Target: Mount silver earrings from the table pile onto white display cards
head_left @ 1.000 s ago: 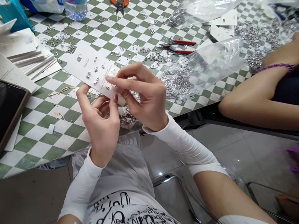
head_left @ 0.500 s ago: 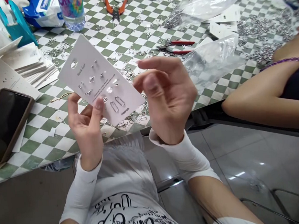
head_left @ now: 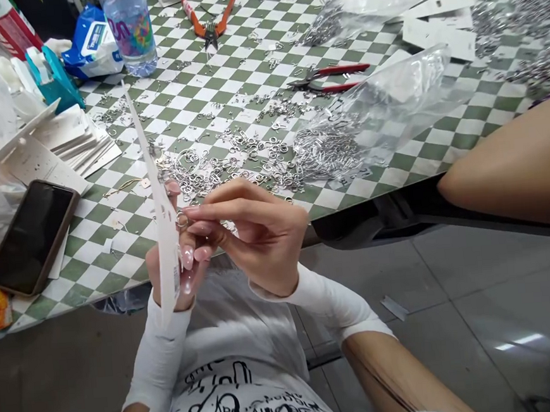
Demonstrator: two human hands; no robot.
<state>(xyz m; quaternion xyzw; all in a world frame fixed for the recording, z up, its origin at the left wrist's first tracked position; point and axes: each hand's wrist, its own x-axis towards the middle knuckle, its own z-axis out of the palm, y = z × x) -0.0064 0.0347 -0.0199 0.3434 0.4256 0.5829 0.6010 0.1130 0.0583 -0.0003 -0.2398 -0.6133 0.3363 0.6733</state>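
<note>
My left hand [head_left: 192,273] grips a white earring card [head_left: 163,240], turned nearly edge-on so that its printed face is out of sight. My left fingers show along the card's right side, near its back. My right hand [head_left: 268,238] is closed in a pinch on a small silver ring [head_left: 182,220] close against the back of the card. Whether the ring touches the card I cannot tell. Just beyond both hands lies a loose pile of small silver jewelry pieces [head_left: 201,174] on the checkered tabletop [head_left: 116,244].
A clear bag of silver pieces [head_left: 328,151] lies right of the pile, below red-handled pliers [head_left: 340,70]. Orange-handled cutters [head_left: 211,33] and a bottle [head_left: 131,39] are farther back. At left are a phone [head_left: 32,234] and stacked cards [head_left: 79,139]. Another person's arm [head_left: 512,136] rests at right.
The card has turned from face-on to edge-on and come lower. My right hand has moved left and down to the card's back, now pinching a small ring.
</note>
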